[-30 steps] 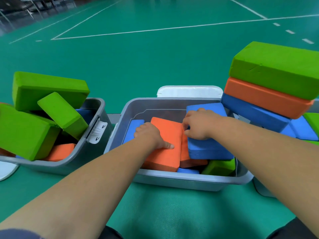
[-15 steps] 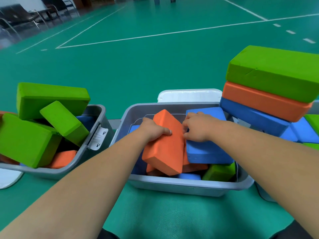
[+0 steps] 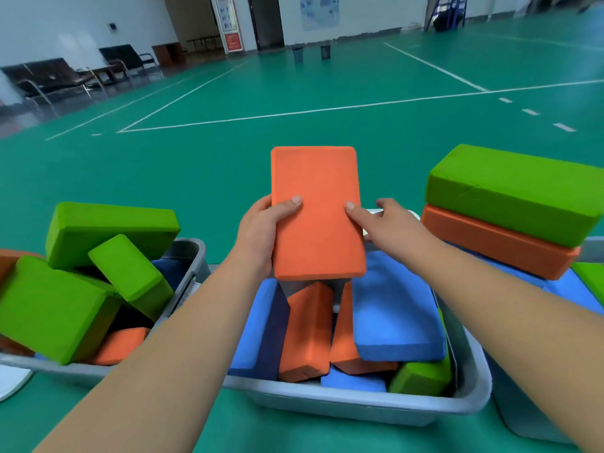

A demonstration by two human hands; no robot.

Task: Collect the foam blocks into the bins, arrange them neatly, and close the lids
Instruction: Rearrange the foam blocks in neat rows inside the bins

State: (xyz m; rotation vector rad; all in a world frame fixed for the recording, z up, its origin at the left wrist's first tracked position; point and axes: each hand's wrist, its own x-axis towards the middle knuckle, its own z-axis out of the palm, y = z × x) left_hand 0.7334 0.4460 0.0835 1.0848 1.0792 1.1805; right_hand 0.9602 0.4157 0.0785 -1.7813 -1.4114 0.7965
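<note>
Nearest to you, the middle bin (image 3: pixel 359 407) is not in order. A blue block (image 3: pixel 392 308) lies slanted over the others, two orange blocks (image 3: pixel 305 331) stand on edge and lean, and a green block (image 3: pixel 421 374) sits in the near right corner. Just above this bin your left hand (image 3: pixel 258 233) grips the lifted orange block (image 3: pixel 317 210), with the thumb on the front face and the fingers wrapped round its left edge. The block is upright in the air and touches nothing in the bin. Your right hand (image 3: pixel 389 227) lays its thumb on the right side of the same face, but I cannot tell whether its other fingers hold the block from behind. To the side, the left bin (image 3: pixel 192 256) carries a loose heap of green blocks (image 3: pixel 111 230) that stick out above its rim, and over the right bin (image 3: pixel 523 420) a stack (image 3: pixel 510 217) of green, orange and blue rises high. A white lid (image 3: pixel 410 213) shows behind the middle bin, not on it. Further away I see no loose block on the floor (image 3: pixel 228 158). I judge the collecting mostly done and the neat arranging in hand, while all the lids remain to be closed, which these heaps would now prevent.
</note>
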